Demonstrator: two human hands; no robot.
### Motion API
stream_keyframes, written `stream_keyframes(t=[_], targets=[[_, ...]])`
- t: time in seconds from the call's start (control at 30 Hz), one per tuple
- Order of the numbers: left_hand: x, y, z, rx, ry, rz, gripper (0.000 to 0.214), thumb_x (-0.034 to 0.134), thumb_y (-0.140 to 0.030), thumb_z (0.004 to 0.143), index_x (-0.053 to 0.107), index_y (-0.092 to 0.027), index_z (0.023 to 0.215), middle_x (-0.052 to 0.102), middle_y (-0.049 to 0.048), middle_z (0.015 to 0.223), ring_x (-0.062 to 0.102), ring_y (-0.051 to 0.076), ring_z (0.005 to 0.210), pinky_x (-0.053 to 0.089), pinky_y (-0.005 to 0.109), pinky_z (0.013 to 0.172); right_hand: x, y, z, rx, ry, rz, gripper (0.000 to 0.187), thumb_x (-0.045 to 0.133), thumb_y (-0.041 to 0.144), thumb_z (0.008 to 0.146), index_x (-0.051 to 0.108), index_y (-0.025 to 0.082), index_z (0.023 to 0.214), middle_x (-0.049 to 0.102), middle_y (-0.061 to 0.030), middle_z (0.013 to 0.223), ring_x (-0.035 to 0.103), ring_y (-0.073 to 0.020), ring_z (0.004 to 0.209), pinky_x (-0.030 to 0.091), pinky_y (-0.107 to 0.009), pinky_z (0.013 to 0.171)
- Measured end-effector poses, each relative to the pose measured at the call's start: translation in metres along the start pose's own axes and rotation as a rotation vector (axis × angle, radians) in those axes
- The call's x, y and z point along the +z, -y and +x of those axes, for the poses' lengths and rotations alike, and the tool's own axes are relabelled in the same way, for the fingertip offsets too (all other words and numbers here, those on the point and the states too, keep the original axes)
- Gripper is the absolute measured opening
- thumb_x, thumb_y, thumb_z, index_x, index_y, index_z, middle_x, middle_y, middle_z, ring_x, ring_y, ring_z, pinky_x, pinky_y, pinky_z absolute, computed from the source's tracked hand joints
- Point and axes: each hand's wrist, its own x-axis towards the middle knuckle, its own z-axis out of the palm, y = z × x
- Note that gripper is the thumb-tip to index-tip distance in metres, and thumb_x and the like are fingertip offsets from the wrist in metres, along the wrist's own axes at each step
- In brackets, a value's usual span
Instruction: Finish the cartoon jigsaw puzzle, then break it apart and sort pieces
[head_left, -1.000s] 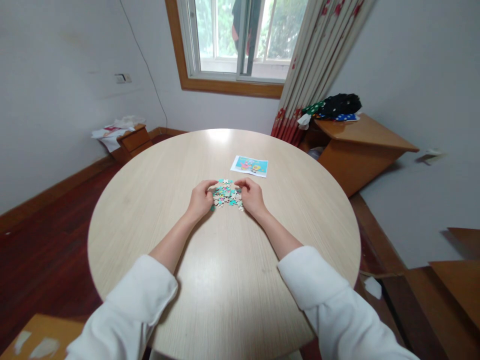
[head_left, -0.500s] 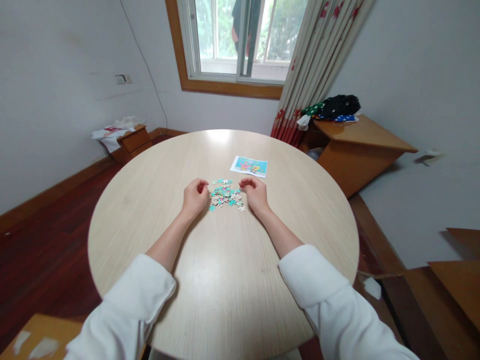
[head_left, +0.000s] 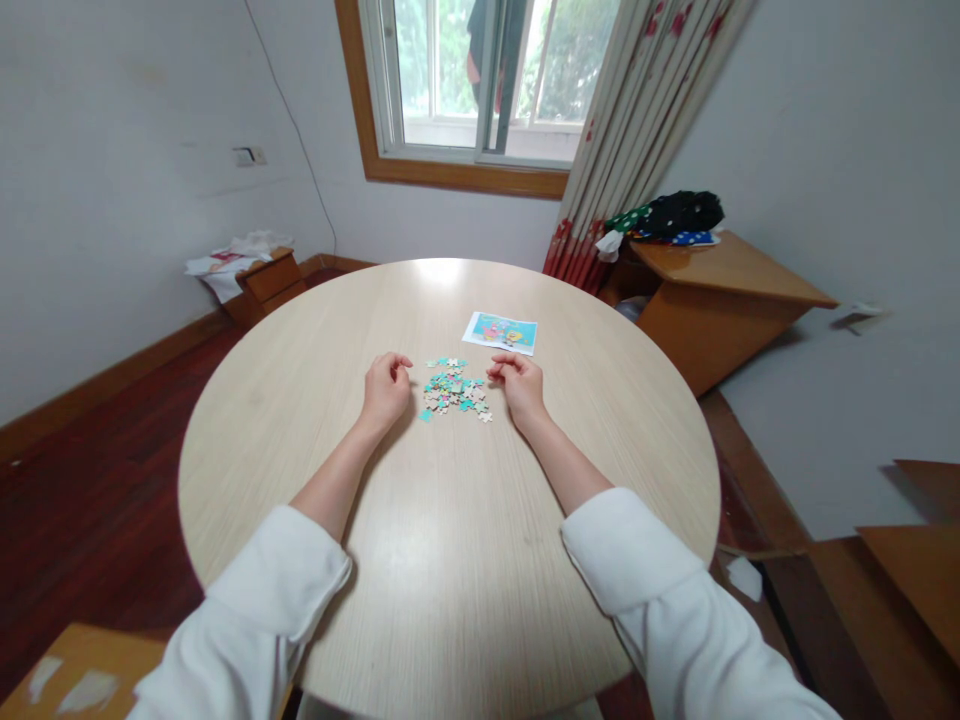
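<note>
A loose pile of jigsaw puzzle pieces [head_left: 454, 390], turquoise, beige and a little pink, lies on the round wooden table [head_left: 450, 560]. Just left of the pile rests my left hand [head_left: 387, 390], fingers curled in loosely, with nothing seen in them. On the other side, my right hand [head_left: 519, 387] is also loosely curled, its fingertips pointing at the pieces and no piece visible in it. Neither hand touches the pile. Behind the right hand lies a printed picture sheet [head_left: 500, 333] with cartoon figures on turquoise.
A window [head_left: 484, 80] and a flowered curtain [head_left: 622, 130] are beyond the table. Dark and spotted cloths [head_left: 679, 215] lie on a tilted wooden cabinet [head_left: 735, 265] at right. A small wooden stand [head_left: 271, 282] is at far left, a cardboard box [head_left: 82, 675] at lower left.
Both hands have drawn slightly outward from the pile, the right one more clearly to the right. The pieces and the sheet keep their places on the table.
</note>
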Motion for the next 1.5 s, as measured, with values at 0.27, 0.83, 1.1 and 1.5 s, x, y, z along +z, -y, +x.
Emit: stream_keyframes(t=[0.27, 0.83, 1.1, 1.5], targets=[[-0.001, 0.000, -0.001, -0.029, 0.023, -0.034, 0.011, 0.046, -0.010, 0.066, 0.054, -0.017, 0.070, 0.048, -0.0029, 0.062, 0.044, 0.012, 0.056, 0.035, 0.025, 0.057, 0.000, 0.001, -0.001, 0.010, 0.000, -0.018, 0.014, 0.046, 0.015, 0.059, 0.058, 0.017, 0.067, 0.057, 0.0045, 0.054, 0.056, -0.0101, 0.053, 0.045, -0.022, 0.052], [0.004, 0.006, -0.005, 0.004, 0.253, 0.005, 0.029, 0.043, -0.008, 0.063, 0.057, -0.018, 0.085, 0.064, 0.0072, 0.096, 0.059, 0.021, 0.096, 0.043, 0.037, 0.090, 0.001, -0.003, -0.013, -0.383, 0.372, -0.721, 0.035, 0.039, 0.008, 0.072, 0.066, 0.017, 0.093, 0.067, -0.0064, 0.100, 0.060, -0.0169, 0.096, 0.046, -0.033, 0.088], [0.005, 0.005, -0.005, 0.038, 0.383, -0.005, 0.026, 0.038, -0.009, 0.068, 0.048, -0.021, 0.090, 0.058, 0.0096, 0.123, 0.051, 0.021, 0.116, 0.036, 0.042, 0.099, 0.003, 0.004, -0.028, -0.401, 0.681, -1.067, 0.041, 0.043, 0.025, 0.089, 0.050, 0.019, 0.129, 0.045, -0.0109, 0.140, 0.035, -0.0219, 0.133, 0.019, -0.050, 0.110], [0.005, -0.006, -0.009, 0.091, 0.498, 0.239, 0.017, 0.034, -0.016, 0.077, 0.046, -0.022, 0.087, 0.060, 0.0107, 0.115, 0.050, 0.026, 0.113, 0.017, 0.055, 0.106, 0.007, -0.001, -0.022, -0.481, 0.610, -0.816, 0.038, 0.040, 0.009, 0.082, 0.064, 0.021, 0.108, 0.066, -0.0050, 0.114, 0.057, -0.0169, 0.109, 0.039, -0.035, 0.100]])
